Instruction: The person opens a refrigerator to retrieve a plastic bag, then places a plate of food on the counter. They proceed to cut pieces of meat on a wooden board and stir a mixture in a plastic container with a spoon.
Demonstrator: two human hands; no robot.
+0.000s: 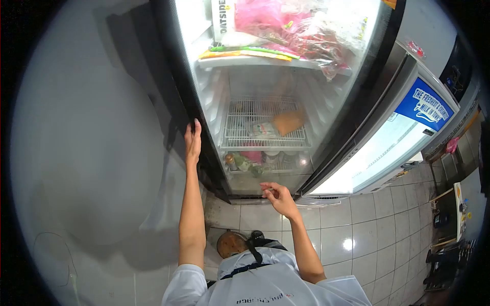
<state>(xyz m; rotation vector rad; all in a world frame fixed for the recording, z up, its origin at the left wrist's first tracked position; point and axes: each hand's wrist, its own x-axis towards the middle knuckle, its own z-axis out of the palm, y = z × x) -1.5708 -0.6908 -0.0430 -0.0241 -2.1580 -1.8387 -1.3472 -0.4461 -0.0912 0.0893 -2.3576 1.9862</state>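
Observation:
A tall glass-door fridge [186,76] with a black frame stands in front of me. At its left edge, my left hand [193,142] touches the frame, fingers stretched upward and apart, holding nothing. Near the lower part of the glass is my right hand [278,198], fingers loosely bent and apart, with nothing visible in it. Behind the glass, pink and clear plastic bags [301,25] fill the upper shelf. A brown item [288,122] and a clear pack [264,130] lie on a white wire rack [237,118]. Jars and a green item [247,164] sit at the bottom.
To the right leans a second fridge [360,163] with a blue sign [424,106]. A grey wall [92,127] rises at the left. Tiled floor [357,224] lies below, with a round brown object [231,244] near my body. A small table [458,211] stands far right.

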